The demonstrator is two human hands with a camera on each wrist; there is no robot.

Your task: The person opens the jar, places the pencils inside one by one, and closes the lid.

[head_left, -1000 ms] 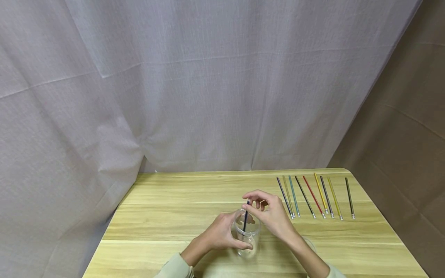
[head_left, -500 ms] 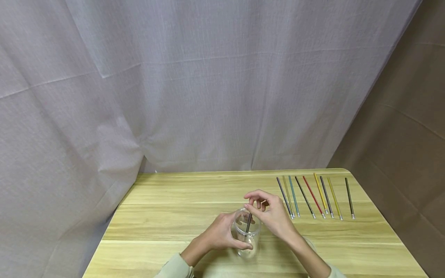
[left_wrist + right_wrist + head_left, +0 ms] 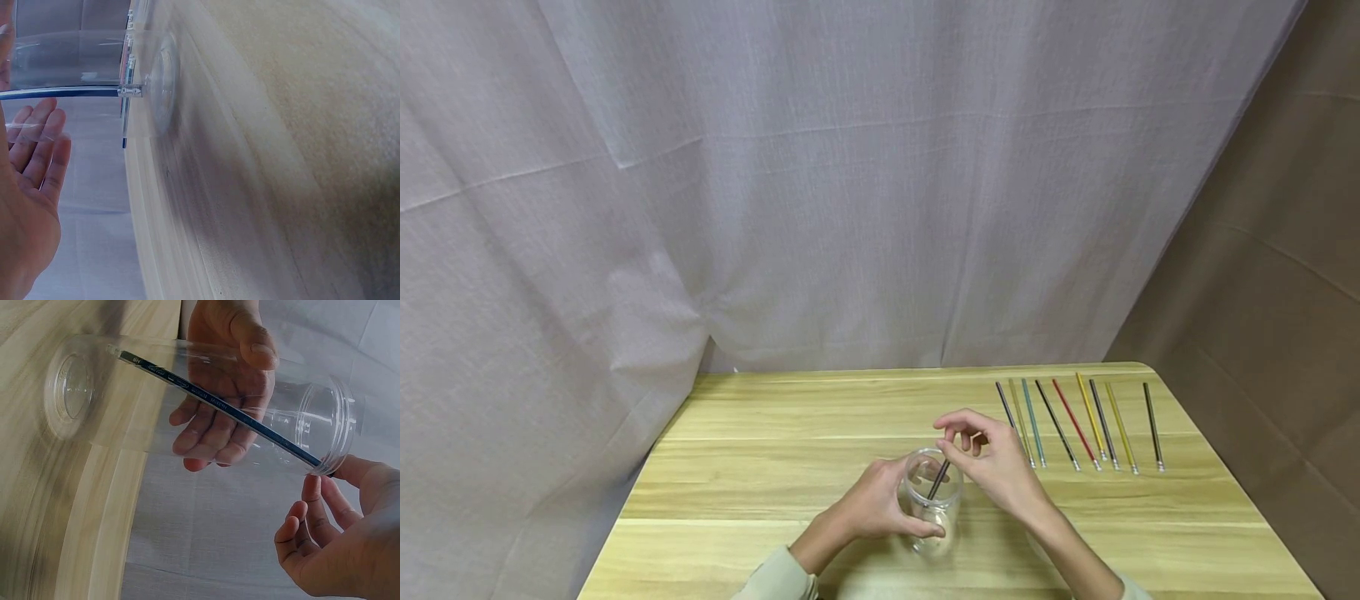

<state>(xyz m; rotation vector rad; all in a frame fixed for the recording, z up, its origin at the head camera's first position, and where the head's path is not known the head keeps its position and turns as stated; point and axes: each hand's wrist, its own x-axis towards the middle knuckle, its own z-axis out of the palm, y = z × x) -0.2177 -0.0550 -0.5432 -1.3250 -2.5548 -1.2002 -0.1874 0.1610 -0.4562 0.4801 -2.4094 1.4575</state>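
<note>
A clear jar [image 3: 955, 502] stands upright on the wooden table with my left hand [image 3: 880, 504] round its side, thumb in front and fingers behind. Inside it leans a dark blue pencil [image 3: 219, 403], its metal-banded end down by the jar's base and its other end up at the rim. Between thumb and finger, my right hand [image 3: 988, 462] pinches that upper end right at the rim. In the left wrist view the pencil [image 3: 62, 94] shows through the jar wall.
Several pencils lie in a loose row at the back right of the wooden table [image 3: 760, 442], among them a red pencil [image 3: 1075, 423], a teal pencil [image 3: 1033, 423] and a dark pencil [image 3: 1153, 427] set apart. A grey curtain [image 3: 850, 208] hangs behind the table.
My right hand has shifted slightly to the right and tipped the pencil's upper end that way, so the pencil slants more in the jar. The left hand and jar have stayed put.
</note>
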